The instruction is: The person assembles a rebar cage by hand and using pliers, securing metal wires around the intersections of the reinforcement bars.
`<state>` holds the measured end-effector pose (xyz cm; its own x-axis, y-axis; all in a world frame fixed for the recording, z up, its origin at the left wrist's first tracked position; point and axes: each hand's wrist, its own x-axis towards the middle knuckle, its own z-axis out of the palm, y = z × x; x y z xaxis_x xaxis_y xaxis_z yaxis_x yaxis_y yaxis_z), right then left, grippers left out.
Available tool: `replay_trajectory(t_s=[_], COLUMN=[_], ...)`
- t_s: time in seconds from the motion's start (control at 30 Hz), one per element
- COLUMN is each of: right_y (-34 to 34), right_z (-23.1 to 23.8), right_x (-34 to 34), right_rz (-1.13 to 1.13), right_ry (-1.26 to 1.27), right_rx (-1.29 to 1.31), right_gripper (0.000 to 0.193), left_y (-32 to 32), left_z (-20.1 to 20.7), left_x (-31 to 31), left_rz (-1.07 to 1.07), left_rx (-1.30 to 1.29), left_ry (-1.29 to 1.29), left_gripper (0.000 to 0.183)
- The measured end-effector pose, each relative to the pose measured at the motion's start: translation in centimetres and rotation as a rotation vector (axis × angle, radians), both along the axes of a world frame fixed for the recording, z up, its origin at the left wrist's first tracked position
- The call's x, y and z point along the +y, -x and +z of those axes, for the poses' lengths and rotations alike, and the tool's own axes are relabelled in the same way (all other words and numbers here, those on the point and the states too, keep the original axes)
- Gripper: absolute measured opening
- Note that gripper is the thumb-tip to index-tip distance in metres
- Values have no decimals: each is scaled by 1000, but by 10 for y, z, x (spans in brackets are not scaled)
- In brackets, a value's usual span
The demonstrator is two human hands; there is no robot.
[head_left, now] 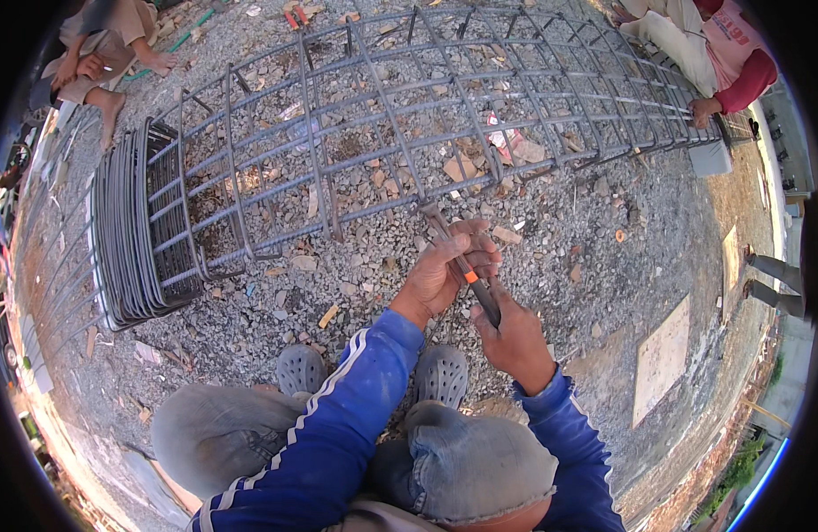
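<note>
In front of my knees, my right hand (517, 341) is closed round the black grip of a hand tool (468, 273). The tool has an orange band and a narrow dark metal head; its exact kind is hard to make out. My left hand (437, 275) has its fingers curled at the metal shaft, thumb along it. The tool's head points up and left, close to the lower near bar of a long rebar cage (387, 206). Whether it touches the bar cannot be told. Many bent stirrups (125, 230) stand bunched at the cage's left end.
A person (737, 53) at the far right has a hand on the cage's end; another person (98, 62) sits at the far left. A red-handled tool (295, 16) lies beyond the cage. Gravel (551, 257) covers the ground. A flat board (662, 359) lies to my right.
</note>
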<state>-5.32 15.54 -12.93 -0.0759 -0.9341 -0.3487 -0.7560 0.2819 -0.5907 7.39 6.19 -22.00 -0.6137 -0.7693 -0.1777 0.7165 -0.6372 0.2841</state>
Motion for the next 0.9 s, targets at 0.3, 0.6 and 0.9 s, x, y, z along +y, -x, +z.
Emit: replay_trajectory(t_s=[0.3, 0.6, 0.9], right_y=[-16, 1, -4], right_z=[-77, -40, -17], right_x=[0, 5, 0], right_rz=[-134, -33, -230], right_ry=[-32, -266, -492], right_rx=[-247, -370, -892], right_gripper=[25, 36, 16], left_y=[-13, -9, -5], left_z=[-20, -22, -9], left_x=[-8, -3, 8], left_rz=[-46, -181, -159], left_rx=[-257, -9, 459], left_ry=[27, 131, -25], left_gripper=[24, 56, 28])
